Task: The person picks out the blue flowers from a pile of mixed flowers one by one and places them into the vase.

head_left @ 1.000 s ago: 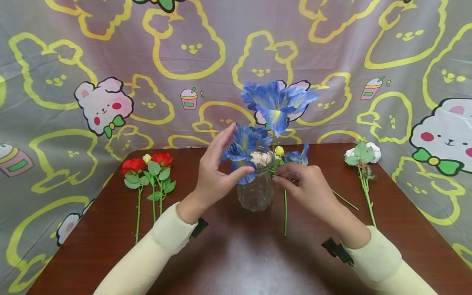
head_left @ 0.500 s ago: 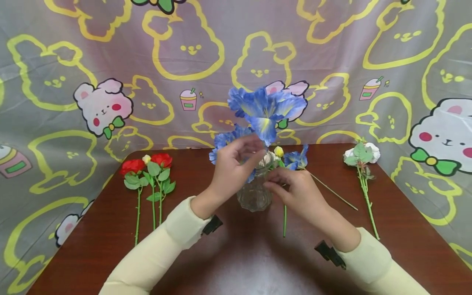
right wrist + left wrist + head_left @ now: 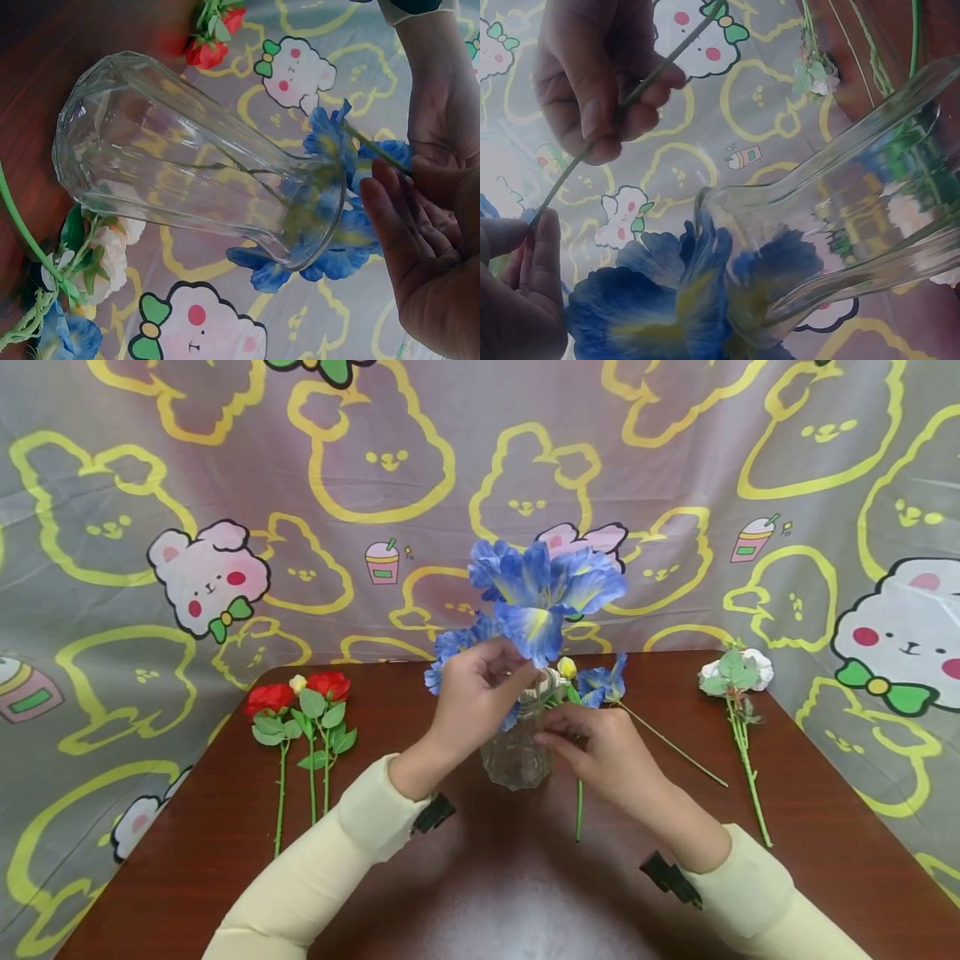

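A blue artificial iris (image 3: 534,593) stands upright in front of the curtain, its stem held by both hands. Just under the bloom my left hand (image 3: 480,693) pinches the stem (image 3: 559,180). Lower down, my right hand (image 3: 600,739) grips the same stem, whose bare end pokes out past the fingers in the left wrist view. Close behind the hands is a clear glass vase (image 3: 517,760), its mouth partly hidden by them in the head view. Another blue iris (image 3: 322,262) sits in the vase, blooms spread at the rim and stems crossing inside.
Red roses (image 3: 300,693) with leafy stems lie on the left of the brown table (image 3: 510,877). White roses (image 3: 738,672) lie at the far right. Beyond the vase are another blue iris (image 3: 600,683) and a yellow bud (image 3: 567,668). A patterned curtain (image 3: 420,460) stands behind.
My left hand, open beside the vase a second ago, has moved right and taken the stem under the bloom. The held iris and my right hand have shifted slightly left and down.
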{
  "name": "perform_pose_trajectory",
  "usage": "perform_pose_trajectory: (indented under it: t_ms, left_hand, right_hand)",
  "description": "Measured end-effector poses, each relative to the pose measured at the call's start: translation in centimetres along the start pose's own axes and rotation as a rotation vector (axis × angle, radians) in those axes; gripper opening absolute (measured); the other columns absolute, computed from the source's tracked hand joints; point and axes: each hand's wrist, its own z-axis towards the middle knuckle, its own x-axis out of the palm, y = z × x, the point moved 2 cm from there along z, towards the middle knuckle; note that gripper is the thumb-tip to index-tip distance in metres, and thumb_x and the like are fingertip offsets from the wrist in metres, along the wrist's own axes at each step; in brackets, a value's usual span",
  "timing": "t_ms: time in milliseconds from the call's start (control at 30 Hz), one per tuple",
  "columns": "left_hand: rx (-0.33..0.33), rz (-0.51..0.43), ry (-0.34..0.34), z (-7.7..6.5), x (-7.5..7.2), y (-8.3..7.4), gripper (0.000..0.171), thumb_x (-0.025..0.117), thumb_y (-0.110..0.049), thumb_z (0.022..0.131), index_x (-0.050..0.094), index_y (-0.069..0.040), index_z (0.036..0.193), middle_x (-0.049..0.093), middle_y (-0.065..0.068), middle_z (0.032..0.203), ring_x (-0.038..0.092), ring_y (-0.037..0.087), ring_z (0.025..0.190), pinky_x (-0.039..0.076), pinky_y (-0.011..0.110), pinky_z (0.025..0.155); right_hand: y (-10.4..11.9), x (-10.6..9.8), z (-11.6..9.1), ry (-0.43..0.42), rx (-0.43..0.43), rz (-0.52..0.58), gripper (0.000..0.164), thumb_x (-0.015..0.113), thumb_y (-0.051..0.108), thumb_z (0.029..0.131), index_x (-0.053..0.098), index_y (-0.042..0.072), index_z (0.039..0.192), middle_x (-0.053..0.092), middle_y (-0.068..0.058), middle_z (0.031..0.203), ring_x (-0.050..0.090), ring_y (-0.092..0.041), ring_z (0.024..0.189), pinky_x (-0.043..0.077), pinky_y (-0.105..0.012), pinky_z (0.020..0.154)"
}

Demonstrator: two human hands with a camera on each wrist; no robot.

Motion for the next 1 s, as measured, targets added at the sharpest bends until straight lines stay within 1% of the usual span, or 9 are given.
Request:
perform_pose_trajectory:
  t_ms: [167, 333, 467, 567, 633, 767, 833, 900, 1000]
  left_hand:
    - [0.030, 0.025, -0.004, 0.6, -0.2, -0.6, 0.007, 0.064, -0.001, 0.088, 0.065, 0.002, 0.082, 0.070, 0.011, 0.076, 0.066, 0.015, 0.063, 0.053, 0.031, 0.056]
    - [0.089, 0.041, -0.032, 1.4, -0.4, -1.6, 0.006, 0.067, 0.000, 0.088, 0.067, 0.005, 0.091, 0.070, 0.012, 0.079, 0.065, 0.013, 0.064, 0.051, 0.028, 0.055]
    - [0.172, 0.059, -0.060, 1.9, -0.6, -2.7, 0.010, 0.069, 0.000, 0.088, 0.068, 0.006, 0.096, 0.069, 0.011, 0.082, 0.064, 0.014, 0.069, 0.052, 0.027, 0.057]
    - [0.227, 0.067, -0.076, 2.3, -0.8, -3.4, 0.012, 0.069, 0.001, 0.087, 0.068, 0.007, 0.098, 0.069, 0.013, 0.085, 0.067, 0.016, 0.076, 0.056, 0.029, 0.064]
    - [0.260, 0.084, -0.085, 2.6, -0.9, -3.9, 0.013, 0.069, 0.002, 0.087, 0.068, 0.008, 0.099, 0.070, 0.014, 0.087, 0.068, 0.017, 0.078, 0.057, 0.029, 0.068]
    - [0.338, 0.147, -0.099, 3.0, -0.9, -4.5, 0.013, 0.069, 0.002, 0.086, 0.068, 0.008, 0.098, 0.070, 0.015, 0.091, 0.069, 0.017, 0.082, 0.057, 0.027, 0.071]
    - [0.383, 0.177, -0.107, 3.2, -0.8, -4.7, 0.013, 0.069, 0.002, 0.086, 0.068, 0.008, 0.098, 0.071, 0.016, 0.092, 0.069, 0.018, 0.083, 0.056, 0.026, 0.072]
    - [0.425, 0.205, -0.107, 3.3, -0.6, -4.7, 0.011, 0.069, 0.003, 0.087, 0.068, 0.008, 0.097, 0.071, 0.016, 0.092, 0.070, 0.019, 0.083, 0.056, 0.025, 0.072]
    - [0.478, 0.282, -0.097, 3.4, 0.0, -4.7, 0.010, 0.069, 0.002, 0.087, 0.068, 0.006, 0.095, 0.071, 0.015, 0.090, 0.070, 0.020, 0.082, 0.054, 0.021, 0.073]
  right_hand:
    - [-0.4, -0.1, -0.1, 0.035, 0.050, 0.021, 0.013, 0.079, 0.009, 0.082, 0.071, 0.008, 0.092, 0.070, 0.005, 0.084, 0.066, -0.005, 0.074, 0.055, -0.025, 0.063]
    - [-1.4, 0.0, -0.2, 0.075, 0.098, 0.066, 0.018, 0.079, 0.011, 0.082, 0.070, 0.006, 0.097, 0.071, 0.005, 0.087, 0.067, -0.006, 0.077, 0.055, -0.026, 0.066]
    - [-2.4, 0.1, -0.3, 0.097, 0.189, 0.076, 0.024, 0.080, 0.017, 0.082, 0.070, 0.004, 0.101, 0.071, 0.004, 0.088, 0.068, -0.008, 0.080, 0.056, -0.028, 0.068]
    - [-3.0, 0.2, -0.2, 0.099, 0.265, 0.056, 0.027, 0.080, 0.021, 0.082, 0.071, 0.006, 0.102, 0.071, 0.003, 0.089, 0.068, -0.011, 0.081, 0.056, -0.031, 0.069]
    - [-3.3, 0.2, -0.2, 0.089, 0.298, 0.034, 0.027, 0.080, 0.022, 0.082, 0.071, 0.006, 0.102, 0.072, 0.001, 0.090, 0.068, -0.013, 0.082, 0.056, -0.033, 0.069]
    - [-4.0, 0.4, 0.0, 0.060, 0.328, -0.002, 0.030, 0.081, 0.022, 0.081, 0.070, 0.004, 0.103, 0.072, -0.006, 0.093, 0.069, -0.018, 0.084, 0.056, -0.037, 0.072]
    - [-4.4, 0.6, 0.0, 0.051, 0.338, -0.014, 0.035, 0.082, 0.023, 0.080, 0.069, 0.002, 0.106, 0.072, -0.009, 0.097, 0.069, -0.022, 0.087, 0.056, -0.039, 0.073]
    - [-4.8, 0.8, 0.2, 0.045, 0.343, -0.021, 0.040, 0.082, 0.024, 0.080, 0.068, 0.000, 0.109, 0.071, -0.013, 0.101, 0.069, -0.025, 0.090, 0.056, -0.041, 0.075]
    - [-5.2, 1.3, 0.4, 0.043, 0.334, -0.035, 0.046, 0.083, 0.024, 0.079, 0.067, -0.003, 0.112, 0.070, -0.016, 0.105, 0.068, -0.030, 0.095, 0.055, -0.044, 0.079]
